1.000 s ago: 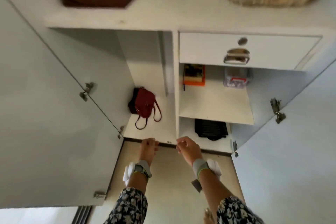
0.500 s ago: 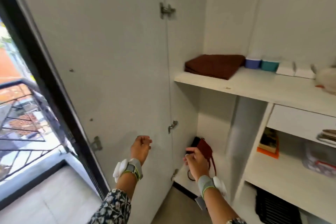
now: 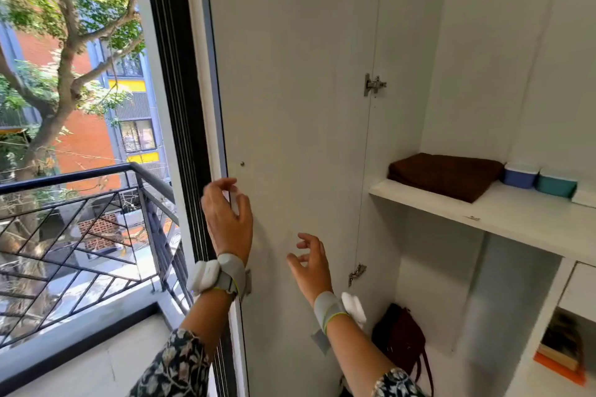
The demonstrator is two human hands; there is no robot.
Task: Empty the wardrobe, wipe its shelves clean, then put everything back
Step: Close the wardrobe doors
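A: Where are the wardrobe's things right now?

B: All inside the wardrobe (image 3: pixel 483 74). A folded brown cloth (image 3: pixel 445 176) lies on the upper shelf (image 3: pixel 503 216) at about 3 o'clock. A blue tub (image 3: pixel 520 176) and a teal tub (image 3: pixel 556 185) sit side by side just beyond it. A maroon bag (image 3: pixel 400 338) sits on the wardrobe floor at 5 o'clock. Farther right, low down, is what looks like a blurred book (image 3: pixel 562 345).

A: And the hands?

B: The left hand (image 3: pixel 227 222) has its fingers (image 3: pixel 222 184) hooked round the free edge of the open door (image 3: pixel 306 90), near the middle of the view. The right hand (image 3: pixel 311 264) hangs near the door's inner face, fingers loosely curled and holding nothing.

A: How will the things handle?

B: My guess is that the cloth is soft and light. Slide a flat hand under the fold and lift it whole, or it will flop open. The tubs look like stiff, smooth plastic. I can't tell what is inside, so take each by its sides. The bag looks limp, and its straps are the obvious hold.

A: The room?

B: It's tight. The shelves are white and smooth, so probably easy to wipe. The door is a stiff panel on a metal hinge (image 3: pixel 372 84). At 9 o'clock a dark-framed opening gives onto a balcony with a railing (image 3: pixel 80 177), and there are trees and buildings beyond. The open door stands just beside that frame.
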